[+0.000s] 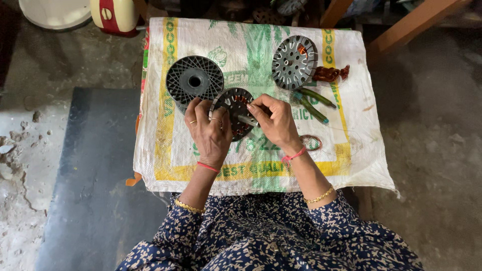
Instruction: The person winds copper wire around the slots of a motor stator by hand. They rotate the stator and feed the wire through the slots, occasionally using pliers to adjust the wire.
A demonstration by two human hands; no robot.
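Observation:
My left hand (210, 129) grips the left rim of a round dark motor stator (234, 111) with copper windings and a metal shaft at its middle. The fingertips of my right hand (273, 120) pinch at the stator's right side near the shaft. Both hands hold it just above a white woven sack (351, 150) spread as a work surface. A black ribbed round cover (195, 79) lies just beyond my left hand. Beyond my right hand rests a grey perforated metal disc (294, 61).
Two green-handled tools (314, 103) lie right of the stator, a clump of copper wire (329, 74) beside the grey disc, and a small wire ring (311, 142) near my right wrist. A dark mat (95, 190) covers the floor at left. Wooden legs (406, 25) stand at upper right.

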